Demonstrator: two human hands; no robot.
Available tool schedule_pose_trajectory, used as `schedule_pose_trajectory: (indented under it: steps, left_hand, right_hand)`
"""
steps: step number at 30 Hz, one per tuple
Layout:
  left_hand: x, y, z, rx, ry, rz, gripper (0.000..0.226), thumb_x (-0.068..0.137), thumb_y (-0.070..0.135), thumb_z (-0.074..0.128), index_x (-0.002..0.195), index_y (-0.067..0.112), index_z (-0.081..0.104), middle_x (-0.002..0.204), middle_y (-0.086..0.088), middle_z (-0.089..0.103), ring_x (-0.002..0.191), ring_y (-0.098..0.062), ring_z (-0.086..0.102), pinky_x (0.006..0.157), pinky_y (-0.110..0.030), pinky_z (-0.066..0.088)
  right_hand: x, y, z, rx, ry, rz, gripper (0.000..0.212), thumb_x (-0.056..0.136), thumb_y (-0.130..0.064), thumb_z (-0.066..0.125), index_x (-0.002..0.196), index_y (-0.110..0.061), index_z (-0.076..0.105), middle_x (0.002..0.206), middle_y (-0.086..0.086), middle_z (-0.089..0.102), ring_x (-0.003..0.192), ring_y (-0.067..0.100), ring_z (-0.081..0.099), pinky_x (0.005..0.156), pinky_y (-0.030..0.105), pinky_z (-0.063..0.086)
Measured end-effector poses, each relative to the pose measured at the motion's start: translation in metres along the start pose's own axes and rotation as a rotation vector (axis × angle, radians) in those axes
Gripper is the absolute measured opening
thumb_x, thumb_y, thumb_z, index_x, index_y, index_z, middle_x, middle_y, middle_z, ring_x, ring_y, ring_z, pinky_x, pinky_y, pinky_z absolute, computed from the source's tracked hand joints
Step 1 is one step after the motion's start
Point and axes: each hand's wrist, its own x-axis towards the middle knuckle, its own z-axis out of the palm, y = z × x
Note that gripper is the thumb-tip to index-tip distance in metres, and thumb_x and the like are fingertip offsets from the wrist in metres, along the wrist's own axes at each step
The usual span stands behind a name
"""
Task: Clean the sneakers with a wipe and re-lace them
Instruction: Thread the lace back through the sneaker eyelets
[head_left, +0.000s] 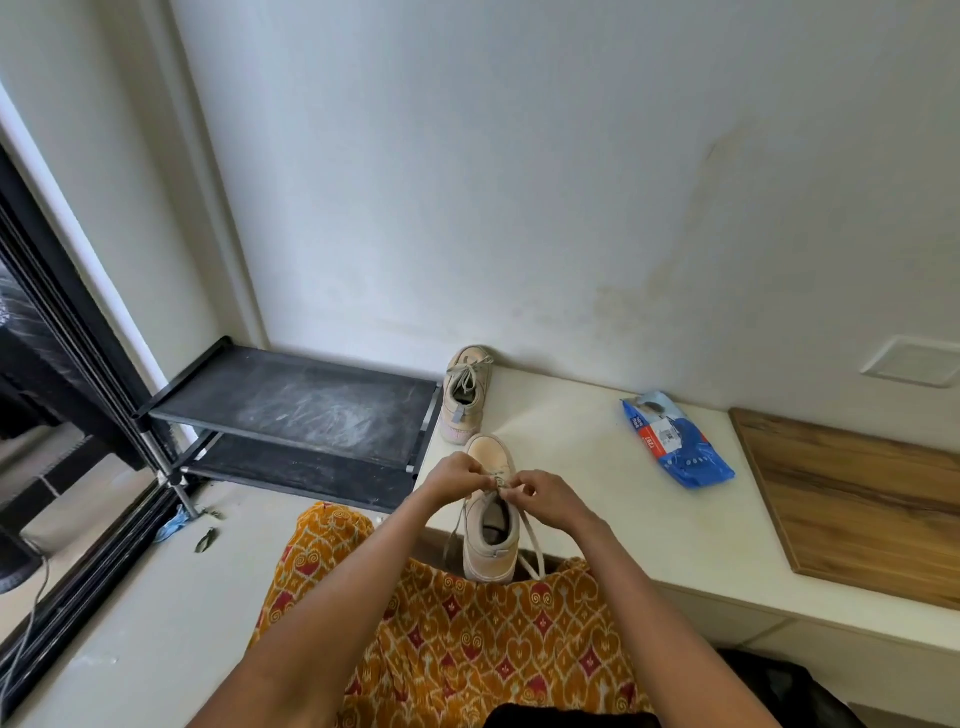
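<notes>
Head view: both hands, left hand (456, 479) and right hand (540, 496), pinch the lace (531, 545) over the near sneaker (491, 525), toe pointing away.

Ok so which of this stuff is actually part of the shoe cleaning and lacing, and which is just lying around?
Part of the job:
near sneaker, its lace pinched by left hand and right hand
far sneaker, already laced
blue wipes pack

Just lying around:
black shoe rack
wooden board
</notes>
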Motion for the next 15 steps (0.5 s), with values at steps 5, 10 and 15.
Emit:
schedule_pose_trajectory:
  steps: [5,10,15]
  left_hand:
    - [-0.002,0.001,0.000,0.011,0.013,-0.008,0.013,0.083,0.026,0.067,0.078,0.014,0.069,0.086,-0.006,0.069,0.076,-0.014,0.059,0.077,-0.033,0.052]
    - [-0.004,0.001,-0.001,0.011,-0.014,-0.002,0.013,0.085,0.027,0.066,0.081,0.015,0.069,0.095,-0.006,0.071,0.081,-0.015,0.060,0.082,-0.035,0.051]
    - [-0.008,0.004,0.002,0.021,-0.016,0.010,0.021,0.088,0.028,0.063,0.093,0.009,0.070,0.096,-0.007,0.069,0.081,-0.016,0.060,0.082,-0.036,0.051]
  right_hand:
    - [0.004,-0.004,-0.009,0.107,-0.140,0.038,0.026,0.092,-0.027,0.057,0.069,-0.018,0.050,0.068,-0.004,0.047,0.068,0.012,0.046,0.061,0.026,0.037]
    - [-0.002,-0.017,-0.025,0.876,0.040,0.083,0.030,0.100,-0.027,0.039,0.075,-0.017,0.051,0.081,-0.002,0.053,0.083,0.012,0.051,0.083,0.032,0.042]
    - [0.001,-0.014,-0.042,1.454,0.315,0.078,0.034,0.101,-0.025,0.038,0.071,-0.014,0.045,0.057,0.001,0.059,0.060,0.012,0.057,0.084,0.036,0.050]
